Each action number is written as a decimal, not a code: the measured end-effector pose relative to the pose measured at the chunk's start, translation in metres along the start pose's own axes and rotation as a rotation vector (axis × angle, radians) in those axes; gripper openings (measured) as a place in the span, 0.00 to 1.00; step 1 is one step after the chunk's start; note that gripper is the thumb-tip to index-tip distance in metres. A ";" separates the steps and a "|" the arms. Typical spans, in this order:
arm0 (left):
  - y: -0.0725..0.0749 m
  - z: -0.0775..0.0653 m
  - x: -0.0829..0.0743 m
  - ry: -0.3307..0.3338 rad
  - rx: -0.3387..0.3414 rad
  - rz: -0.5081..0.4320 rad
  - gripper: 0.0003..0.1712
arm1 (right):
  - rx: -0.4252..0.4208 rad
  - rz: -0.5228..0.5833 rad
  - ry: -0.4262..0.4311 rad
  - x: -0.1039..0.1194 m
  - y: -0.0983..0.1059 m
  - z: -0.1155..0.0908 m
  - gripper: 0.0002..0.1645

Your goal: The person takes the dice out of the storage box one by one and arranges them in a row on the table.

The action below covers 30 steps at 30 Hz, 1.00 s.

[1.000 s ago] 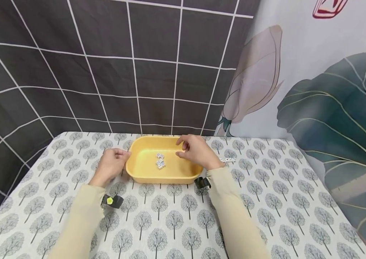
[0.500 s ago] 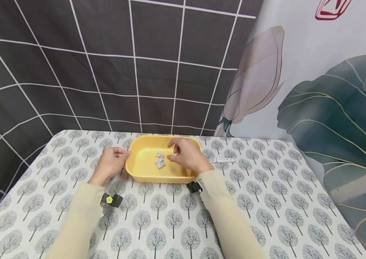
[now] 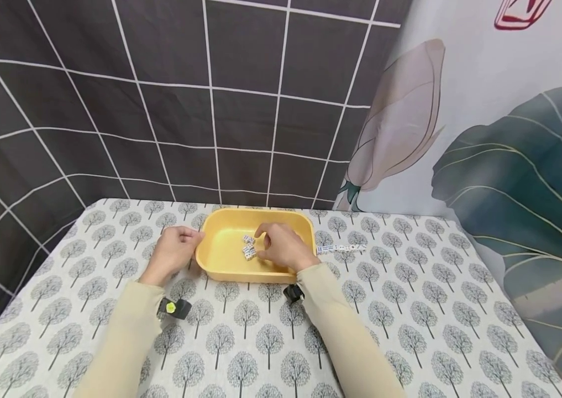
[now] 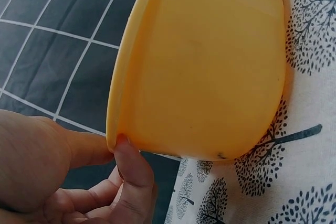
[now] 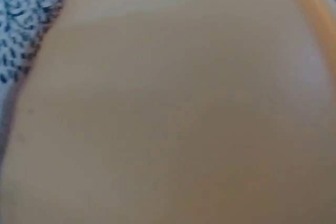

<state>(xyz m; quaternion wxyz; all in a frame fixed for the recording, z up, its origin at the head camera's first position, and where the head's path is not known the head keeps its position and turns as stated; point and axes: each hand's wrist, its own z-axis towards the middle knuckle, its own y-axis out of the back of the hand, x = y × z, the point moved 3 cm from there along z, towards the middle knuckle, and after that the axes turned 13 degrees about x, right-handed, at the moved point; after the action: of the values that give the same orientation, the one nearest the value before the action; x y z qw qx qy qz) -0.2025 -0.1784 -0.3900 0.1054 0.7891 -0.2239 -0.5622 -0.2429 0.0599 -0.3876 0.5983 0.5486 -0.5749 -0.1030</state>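
My left hand (image 3: 173, 251) pinches the left rim of a yellow plastic basin (image 3: 221, 273) between thumb and forefinger. In the left wrist view, the thumb and finger (image 4: 134, 169) meet at the lip of the basin's outer wall. Several small white dice (image 3: 249, 251) with dark dots lie in a cluster on the basin floor. My right hand (image 3: 283, 246) reaches over the basin's right side, forefinger and thumb spread apart, their tips right beside the dice. The right wrist view holds only the basin's blurred wall (image 5: 168, 103); the fingers are out of it.
A row of white dice (image 3: 341, 248) runs rightward on the cloth from the basin's right end. The tablecloth (image 3: 241, 342) has a grey tree print. Behind the table hangs a dark gridded curtain (image 3: 161, 110), with a floral sheet (image 3: 484, 221) to the right.
My right hand has moved left and into the basin, up to the dice, uncovering more of the row on the cloth. The left hand stays at the rim.
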 end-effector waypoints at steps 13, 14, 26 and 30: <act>-0.001 -0.002 -0.003 0.005 -0.012 0.002 0.21 | 0.158 -0.079 -0.022 -0.001 -0.013 0.004 0.52; -0.001 -0.002 -0.003 0.007 -0.012 0.004 0.21 | 0.163 -0.082 -0.028 0.000 -0.014 0.004 0.52; 0.001 -0.001 -0.002 -0.003 -0.022 0.002 0.19 | 0.140 -0.140 -0.089 0.009 -0.017 0.002 0.42; -0.001 -0.002 -0.003 0.005 -0.014 -0.007 0.19 | 0.130 -0.127 -0.090 0.007 -0.015 0.000 0.35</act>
<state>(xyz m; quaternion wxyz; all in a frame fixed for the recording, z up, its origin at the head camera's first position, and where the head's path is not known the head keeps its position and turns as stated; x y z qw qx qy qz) -0.2013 -0.1764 -0.3875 0.1096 0.7906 -0.2168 -0.5621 -0.2334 0.0494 -0.3951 0.5275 0.6163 -0.5706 -0.1276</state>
